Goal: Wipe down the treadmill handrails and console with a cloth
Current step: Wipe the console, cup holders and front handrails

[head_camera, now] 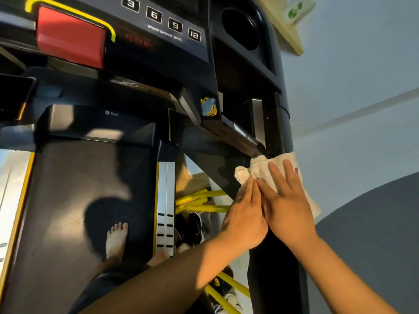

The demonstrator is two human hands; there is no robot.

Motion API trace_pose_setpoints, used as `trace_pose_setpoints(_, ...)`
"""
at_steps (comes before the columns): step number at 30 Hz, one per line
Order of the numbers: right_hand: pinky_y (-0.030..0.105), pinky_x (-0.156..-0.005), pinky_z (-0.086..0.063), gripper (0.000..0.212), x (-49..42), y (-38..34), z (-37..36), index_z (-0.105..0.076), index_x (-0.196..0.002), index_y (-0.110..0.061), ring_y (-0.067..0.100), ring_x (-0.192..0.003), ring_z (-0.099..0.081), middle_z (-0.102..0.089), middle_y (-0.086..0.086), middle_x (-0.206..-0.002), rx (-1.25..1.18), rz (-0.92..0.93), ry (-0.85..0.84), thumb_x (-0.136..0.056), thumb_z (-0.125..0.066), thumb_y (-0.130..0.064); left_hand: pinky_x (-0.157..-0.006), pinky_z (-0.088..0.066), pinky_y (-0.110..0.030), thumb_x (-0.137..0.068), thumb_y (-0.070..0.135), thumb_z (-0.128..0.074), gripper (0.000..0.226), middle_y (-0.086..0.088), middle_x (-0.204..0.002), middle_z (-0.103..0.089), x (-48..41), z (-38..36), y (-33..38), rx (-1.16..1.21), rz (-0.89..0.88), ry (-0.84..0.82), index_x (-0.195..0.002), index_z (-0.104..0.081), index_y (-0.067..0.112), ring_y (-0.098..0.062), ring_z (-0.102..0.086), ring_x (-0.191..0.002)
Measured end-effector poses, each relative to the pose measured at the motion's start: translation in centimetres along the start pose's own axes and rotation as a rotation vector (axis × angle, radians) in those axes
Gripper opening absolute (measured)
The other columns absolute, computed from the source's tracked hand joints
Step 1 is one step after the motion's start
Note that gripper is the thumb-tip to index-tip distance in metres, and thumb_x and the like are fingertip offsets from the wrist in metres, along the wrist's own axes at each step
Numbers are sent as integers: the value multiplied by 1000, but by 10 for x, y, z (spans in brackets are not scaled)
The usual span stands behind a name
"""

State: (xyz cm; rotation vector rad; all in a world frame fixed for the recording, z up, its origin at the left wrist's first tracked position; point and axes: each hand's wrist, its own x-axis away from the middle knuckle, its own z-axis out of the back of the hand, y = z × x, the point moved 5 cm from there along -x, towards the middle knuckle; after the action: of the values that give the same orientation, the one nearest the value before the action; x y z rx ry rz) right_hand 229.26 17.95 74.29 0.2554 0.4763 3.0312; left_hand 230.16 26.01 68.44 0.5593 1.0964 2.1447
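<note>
A cream terry cloth (260, 167) is draped over the black right handrail (277, 132) of the treadmill, just below the console. My right hand (288, 205) lies flat on the cloth with its fingers spread and presses it onto the rail. Beside it, touching it, my left hand (246, 218) also rests flat on the cloth's left edge. The console (158, 41) fills the top, with a red stop button (70, 39), speed keys marked 3, 6, 9, 12 and a round cup holder (242, 28).
The dark running belt (68, 189) lies below left, with my bare foot (116, 239) on it. Between the silver side rail (165, 200) and the handrail are black shoes (189, 227) and yellow bars (204, 202) on the floor. A pale wall (362, 87) stands to the right.
</note>
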Motion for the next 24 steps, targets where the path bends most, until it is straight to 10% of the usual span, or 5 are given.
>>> trace_pose_setpoints(10,60,-115,-18,52,14,-3,6,-53,-138,-20,30,-144,-26,-40,11,-151,87,155,-95,-93,-35,-39,-122,4,-45,-103,28,-20,66,-23,-156,23,5,-18,-1,-128,53,-101,-149,16,-2,-32,23,-146)
trace_pose_setpoints(15,63,-114,-19,65,8,7,3,-44,-143,-20,31,-145,-22,-37,12,-152,54,275,-46,-83,-69,-27,-121,2,-47,-104,34,-19,68,-23,-156,24,-3,-24,-8,-131,87,-54,-149,16,-3,-32,25,-145)
trace_pose_setpoints(24,59,-114,-19,46,21,-5,0,-68,-119,-24,26,-133,-47,-59,6,-134,121,231,-46,-88,-39,-40,-115,-25,-53,-90,36,-32,68,-26,-152,-33,33,-48,-2,-100,-29,34,-143,-39,-6,-40,-17,-146)
